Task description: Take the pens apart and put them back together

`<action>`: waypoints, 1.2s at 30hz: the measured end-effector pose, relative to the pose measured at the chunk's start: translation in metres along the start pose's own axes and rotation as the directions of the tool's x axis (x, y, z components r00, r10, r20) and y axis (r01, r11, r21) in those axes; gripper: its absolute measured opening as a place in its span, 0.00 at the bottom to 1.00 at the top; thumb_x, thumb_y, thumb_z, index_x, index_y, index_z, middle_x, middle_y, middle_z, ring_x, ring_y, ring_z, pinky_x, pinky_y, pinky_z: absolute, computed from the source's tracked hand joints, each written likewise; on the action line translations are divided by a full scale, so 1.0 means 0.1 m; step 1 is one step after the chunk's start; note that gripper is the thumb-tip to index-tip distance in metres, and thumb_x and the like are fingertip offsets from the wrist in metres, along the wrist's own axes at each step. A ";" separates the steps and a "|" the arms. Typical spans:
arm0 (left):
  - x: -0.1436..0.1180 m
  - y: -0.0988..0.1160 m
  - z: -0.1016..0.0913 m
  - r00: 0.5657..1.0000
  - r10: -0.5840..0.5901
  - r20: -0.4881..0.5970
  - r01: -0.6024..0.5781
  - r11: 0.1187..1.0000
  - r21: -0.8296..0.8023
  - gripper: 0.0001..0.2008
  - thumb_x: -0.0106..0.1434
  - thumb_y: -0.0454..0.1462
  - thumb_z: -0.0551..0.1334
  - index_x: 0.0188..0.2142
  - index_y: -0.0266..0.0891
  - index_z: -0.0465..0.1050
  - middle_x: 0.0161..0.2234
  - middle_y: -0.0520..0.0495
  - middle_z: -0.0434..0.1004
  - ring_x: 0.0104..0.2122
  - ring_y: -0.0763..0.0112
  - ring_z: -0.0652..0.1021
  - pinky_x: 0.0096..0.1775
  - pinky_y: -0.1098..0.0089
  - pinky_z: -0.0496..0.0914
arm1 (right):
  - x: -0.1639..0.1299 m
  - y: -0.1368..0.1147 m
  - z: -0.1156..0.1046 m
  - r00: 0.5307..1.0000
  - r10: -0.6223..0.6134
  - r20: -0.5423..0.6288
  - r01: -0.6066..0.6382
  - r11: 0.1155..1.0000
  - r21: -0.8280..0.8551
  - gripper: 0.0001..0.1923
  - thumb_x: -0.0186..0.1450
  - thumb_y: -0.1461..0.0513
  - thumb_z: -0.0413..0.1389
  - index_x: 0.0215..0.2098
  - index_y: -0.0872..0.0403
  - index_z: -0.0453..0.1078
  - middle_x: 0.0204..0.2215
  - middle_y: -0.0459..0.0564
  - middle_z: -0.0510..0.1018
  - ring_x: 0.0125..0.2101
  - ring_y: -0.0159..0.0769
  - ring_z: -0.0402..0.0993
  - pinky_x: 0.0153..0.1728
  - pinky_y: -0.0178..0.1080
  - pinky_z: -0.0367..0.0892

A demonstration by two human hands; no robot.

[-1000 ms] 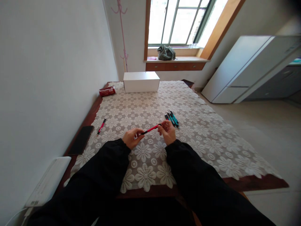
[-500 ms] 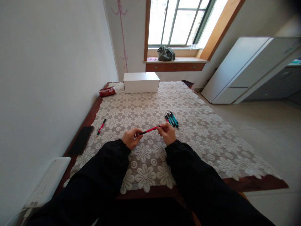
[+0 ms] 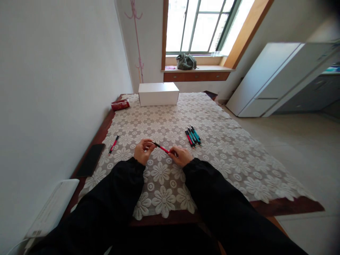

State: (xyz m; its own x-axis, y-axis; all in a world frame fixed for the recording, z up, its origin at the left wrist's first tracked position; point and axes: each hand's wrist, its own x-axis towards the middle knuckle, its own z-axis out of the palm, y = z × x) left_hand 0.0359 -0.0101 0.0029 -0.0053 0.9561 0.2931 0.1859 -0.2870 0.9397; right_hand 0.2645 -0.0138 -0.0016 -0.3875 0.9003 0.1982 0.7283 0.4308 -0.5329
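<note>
Between my two hands is a red and black pen (image 3: 162,147), held just above the lace tablecloth (image 3: 160,172). Its upper left end, with a light tip, is pinched in the fingers of my left hand (image 3: 143,150). At the lower right end, my right hand (image 3: 180,156) grips it between thumb and fingers. To the right, close to my right hand, several pens (image 3: 193,136) lie side by side, teal ones with a red one at their left edge. Another red and black pen (image 3: 114,144) lies alone at the left of the table.
A black phone-like slab (image 3: 91,160) lies at the left table edge, with a white device (image 3: 54,207) nearer me by the wall. Farther back are a red packet (image 3: 120,105) and a white box (image 3: 158,96). A white fridge (image 3: 265,79) stands to the right.
The pen has swung round: its left end was lower and is now higher, its right end has dropped. My left hand rose slightly and my right hand moved down and left.
</note>
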 end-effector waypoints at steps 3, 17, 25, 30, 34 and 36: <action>0.01 0.00 0.01 1.000 -0.008 0.024 0.008 1.000 0.024 0.18 0.60 0.42 0.64 0.48 0.39 0.67 0.37 0.44 0.82 0.35 0.65 0.80 0.31 0.70 0.70 | 0.00 -0.02 -0.06 0.994 0.106 0.034 -0.098 0.978 -0.184 0.10 0.65 0.55 0.53 0.34 0.52 0.71 0.30 0.48 0.78 0.32 0.34 0.72 0.34 0.34 0.60; 0.30 -0.07 -0.55 0.994 0.106 0.020 -0.086 0.665 0.742 0.10 0.61 0.36 0.58 0.40 0.40 0.75 0.46 0.43 0.77 0.49 0.57 0.73 0.54 0.59 0.64 | 0.00 0.28 -0.47 0.803 0.568 -0.182 -0.584 0.686 -0.435 0.18 0.65 0.51 0.52 0.36 0.53 0.78 0.34 0.60 0.80 0.38 0.49 0.77 0.37 0.42 0.66; 0.39 -0.10 -1.25 0.938 -0.162 -0.305 0.342 0.306 0.888 0.24 0.61 0.43 0.59 0.56 0.38 0.66 0.56 0.33 0.67 0.56 0.41 0.64 0.51 0.46 0.62 | -0.01 0.35 -0.49 0.791 0.579 -0.197 -0.600 0.671 -0.435 0.19 0.66 0.51 0.51 0.39 0.55 0.78 0.34 0.63 0.79 0.38 0.49 0.77 0.39 0.44 0.67; 0.39 -0.21 -1.35 0.931 -0.191 -0.310 0.355 0.288 0.889 0.20 0.61 0.41 0.59 0.52 0.40 0.68 0.53 0.34 0.70 0.54 0.43 0.68 0.50 0.48 0.65 | -0.01 0.40 -0.51 0.775 0.601 -0.194 -0.617 0.653 -0.440 0.20 0.67 0.50 0.50 0.40 0.55 0.77 0.37 0.63 0.79 0.40 0.50 0.76 0.39 0.45 0.66; 0.42 -0.28 -1.39 0.954 -0.172 -0.245 0.294 0.389 0.873 0.15 0.60 0.36 0.60 0.48 0.41 0.70 0.46 0.40 0.76 0.48 0.54 0.74 0.47 0.59 0.69 | 0.00 0.41 -0.51 0.785 0.581 -0.214 -0.608 0.655 -0.449 0.19 0.68 0.50 0.50 0.39 0.54 0.77 0.36 0.62 0.79 0.39 0.49 0.76 0.37 0.43 0.65; 0.44 -0.31 -1.39 0.958 -0.148 -0.247 0.288 0.442 0.850 0.15 0.58 0.33 0.60 0.46 0.40 0.70 0.43 0.42 0.77 0.45 0.57 0.76 0.46 0.63 0.69 | 0.00 0.39 -0.49 0.803 0.547 -0.238 -0.591 0.677 -0.439 0.18 0.67 0.50 0.51 0.37 0.53 0.76 0.33 0.60 0.79 0.37 0.48 0.76 0.36 0.42 0.63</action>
State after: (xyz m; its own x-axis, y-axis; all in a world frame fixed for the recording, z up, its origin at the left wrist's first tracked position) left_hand -0.1070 0.0328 0.0115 -0.2756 0.9434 0.1847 0.9155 0.1990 0.3496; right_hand 0.3207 0.0060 0.0182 0.2216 0.9731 0.0633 0.9700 -0.2133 -0.1164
